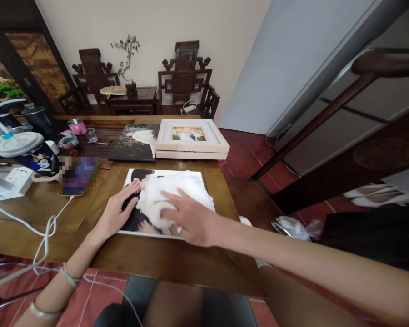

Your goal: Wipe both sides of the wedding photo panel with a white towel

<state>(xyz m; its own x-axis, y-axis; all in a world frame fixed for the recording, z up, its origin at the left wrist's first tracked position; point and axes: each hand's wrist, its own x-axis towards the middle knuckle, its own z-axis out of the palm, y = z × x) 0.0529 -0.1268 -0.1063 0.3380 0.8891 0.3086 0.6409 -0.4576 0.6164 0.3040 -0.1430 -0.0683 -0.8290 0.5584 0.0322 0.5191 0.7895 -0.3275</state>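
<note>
Photo print (167, 200) is lying flat on the wooden table (177, 259), its long axis running left to right, its near edge just short of the table's front edge. Right hand (187, 218) is pressing a white cloth (177, 193) onto it, fingers spread flat, gripping nothing. Left hand (117, 211) is resting open on the print's left edge, equally near. Framed photo (191, 136) is standing clear beyond; a phone (80, 177) is lying to the left.

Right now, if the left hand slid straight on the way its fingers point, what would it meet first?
The left hand lies flat on the large photo print, fingers aimed up and right. Going on, it would likely first meet the white tissue on the print; depth is unclear.
</note>
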